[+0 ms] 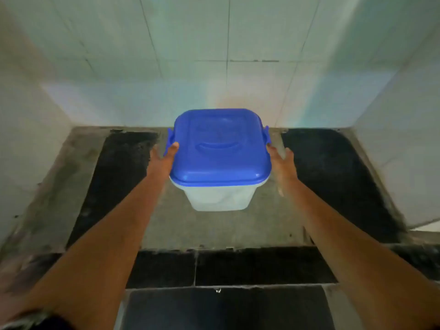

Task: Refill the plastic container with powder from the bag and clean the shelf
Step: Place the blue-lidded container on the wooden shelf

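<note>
A translucent white plastic container (219,197) with a blue lid (220,148) is in the middle of the shelf (214,227), held between both hands. My left hand (164,158) presses its left side, thumb by the blue latch. My right hand (282,160) presses the right side under the lid's rim. The lid is closed. I cannot tell whether the container rests on the shelf or hangs just above it. No powder bag is in view.
The shelf is a grey stone slab with black patches (114,182) left and right (333,182), stained and dusty. White tiled walls (214,55) close it in at the back and both sides. Black tiles (238,267) line the front edge.
</note>
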